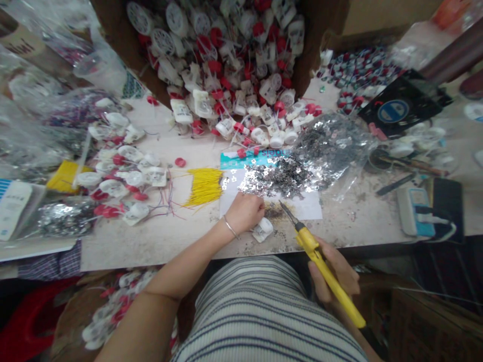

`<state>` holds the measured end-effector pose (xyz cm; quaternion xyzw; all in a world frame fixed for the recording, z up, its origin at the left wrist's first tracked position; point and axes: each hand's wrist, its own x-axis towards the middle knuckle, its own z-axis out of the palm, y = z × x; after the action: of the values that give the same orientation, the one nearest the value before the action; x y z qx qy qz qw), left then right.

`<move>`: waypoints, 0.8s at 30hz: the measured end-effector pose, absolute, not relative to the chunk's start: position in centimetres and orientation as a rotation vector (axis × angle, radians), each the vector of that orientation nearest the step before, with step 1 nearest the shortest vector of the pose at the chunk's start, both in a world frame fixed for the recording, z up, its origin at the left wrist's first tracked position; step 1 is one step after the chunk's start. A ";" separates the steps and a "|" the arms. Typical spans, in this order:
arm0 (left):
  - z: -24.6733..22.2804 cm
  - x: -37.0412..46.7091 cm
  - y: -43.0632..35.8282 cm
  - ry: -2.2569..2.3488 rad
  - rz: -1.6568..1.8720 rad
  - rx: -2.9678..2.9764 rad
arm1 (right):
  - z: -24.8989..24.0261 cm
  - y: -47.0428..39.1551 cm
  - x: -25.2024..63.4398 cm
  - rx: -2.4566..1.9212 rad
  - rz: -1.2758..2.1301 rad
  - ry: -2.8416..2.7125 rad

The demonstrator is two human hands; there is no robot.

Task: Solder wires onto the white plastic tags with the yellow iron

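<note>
My right hand (pixel 335 271) is wrapped round the yellow handle of a soldering iron (pixel 311 244), whose dark metal tip points up and left over the bench. My left hand (pixel 247 211) is closed at the near side of a pile of small shiny metal pieces (pixel 283 176). Its fingers are curled, and whatever they may hold is hidden. A white plastic part (pixel 262 230) lies just beside that hand, at its lower right. Under the metal pieces and the left hand is a sheet of white paper (pixel 313 208), with dark residue on it near the iron's tip.
Yellow wires (pixel 206 186) lie in a bundle left of the paper. Several white-and-red plastic assemblies (pixel 132 178) are heaped farther left. A large box (pixel 324 30) of similar assemblies tips toward me at the back. A black device (pixel 396 108) and a white-and-blue box (pixel 413 213) stand right.
</note>
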<state>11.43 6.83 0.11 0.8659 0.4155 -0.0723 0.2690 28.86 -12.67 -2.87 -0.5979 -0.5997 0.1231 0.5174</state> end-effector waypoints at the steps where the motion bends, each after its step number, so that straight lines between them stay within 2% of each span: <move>1: 0.1 11.3 6.9 1.120 -0.201 2.323 | -3.1 -12.4 28.6 -1.400 0.293 -1.396; 7: 0.9 10.3 6.6 1.178 -0.200 2.233 | -3.1 -8.0 25.8 -1.375 0.456 -1.411; 10: 2.1 10.1 5.8 1.156 -0.108 2.194 | -3.1 -5.0 24.4 -1.344 0.303 -1.374; 18: 2.1 9.2 4.7 1.082 0.689 1.719 | -3.0 -3.6 23.7 -1.276 0.384 -1.354; 21: 1.8 8.1 5.0 1.203 0.860 1.657 | -3.9 -4.6 23.9 -1.242 0.419 -1.506; 24: 2.2 6.5 5.3 1.263 0.964 1.858 | -4.9 -4.9 23.8 -1.242 0.415 -1.615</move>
<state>6.45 5.28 2.19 0.7143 0.4855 0.3707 0.3415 23.82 -4.91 -4.88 -0.5152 -0.6696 0.1720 0.5066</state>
